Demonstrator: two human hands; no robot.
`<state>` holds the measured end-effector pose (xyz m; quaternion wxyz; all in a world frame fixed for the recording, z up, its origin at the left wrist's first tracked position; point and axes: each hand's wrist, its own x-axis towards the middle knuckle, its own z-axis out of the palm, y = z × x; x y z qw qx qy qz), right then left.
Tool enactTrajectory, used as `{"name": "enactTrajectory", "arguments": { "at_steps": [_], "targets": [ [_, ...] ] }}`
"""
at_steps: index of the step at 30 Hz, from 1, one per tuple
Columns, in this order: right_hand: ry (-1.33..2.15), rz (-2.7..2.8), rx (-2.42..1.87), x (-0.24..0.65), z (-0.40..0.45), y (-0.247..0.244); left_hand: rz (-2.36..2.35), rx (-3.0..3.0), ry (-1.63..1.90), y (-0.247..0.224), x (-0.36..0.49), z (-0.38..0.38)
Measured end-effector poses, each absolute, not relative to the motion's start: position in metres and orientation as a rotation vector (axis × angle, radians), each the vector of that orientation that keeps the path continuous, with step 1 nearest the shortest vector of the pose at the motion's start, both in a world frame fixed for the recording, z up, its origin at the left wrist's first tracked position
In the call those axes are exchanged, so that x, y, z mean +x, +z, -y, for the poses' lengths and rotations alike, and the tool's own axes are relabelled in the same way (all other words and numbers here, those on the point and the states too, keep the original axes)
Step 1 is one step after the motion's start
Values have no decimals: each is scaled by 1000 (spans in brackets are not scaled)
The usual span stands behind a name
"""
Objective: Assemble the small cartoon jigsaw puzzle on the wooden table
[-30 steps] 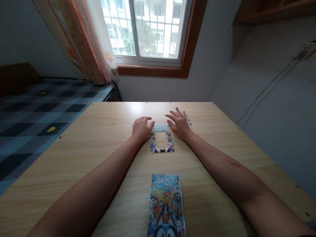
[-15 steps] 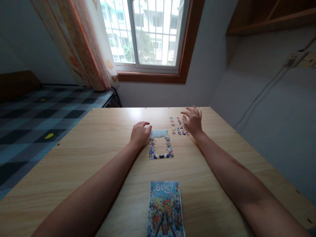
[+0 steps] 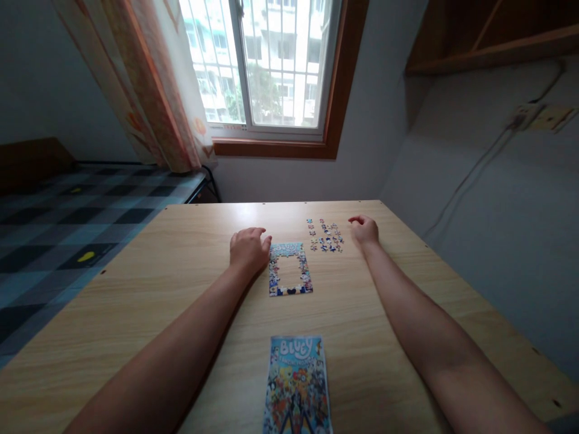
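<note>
- Found on worktop (image 3: 190, 256): hollow puzzle border (image 3: 292, 291);
- Noted at its upper left: left hand (image 3: 247, 248), fingers parted;
- Recorded right of loose pieces (image 3: 332, 246): right hand (image 3: 365, 230), fingers curled narrow, contents impossible to tell;
- Listed in foreground: Bluey picture (image 3: 298, 383)

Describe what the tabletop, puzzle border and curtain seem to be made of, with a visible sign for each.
Tabletop: perhaps wood or wood-look laminate, satin; pale grain and a soft glare show.
Puzzle border: probably printed cardboard, flat, thin, with knobbed inner edges; gloss unclear.
Curtain: apparently matt fabric, hanging in soft folds.
</note>
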<state>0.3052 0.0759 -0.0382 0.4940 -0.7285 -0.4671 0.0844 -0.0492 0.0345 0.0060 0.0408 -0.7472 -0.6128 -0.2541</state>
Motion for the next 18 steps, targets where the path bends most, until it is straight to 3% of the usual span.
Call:
{"name": "enactTrajectory", "arguments": {
  "at_steps": [18],
  "targets": [
    [57, 1385, -1737, 293, -77, -34, 1966, -2412, -852, -4, -64, -54]
  ]
}}
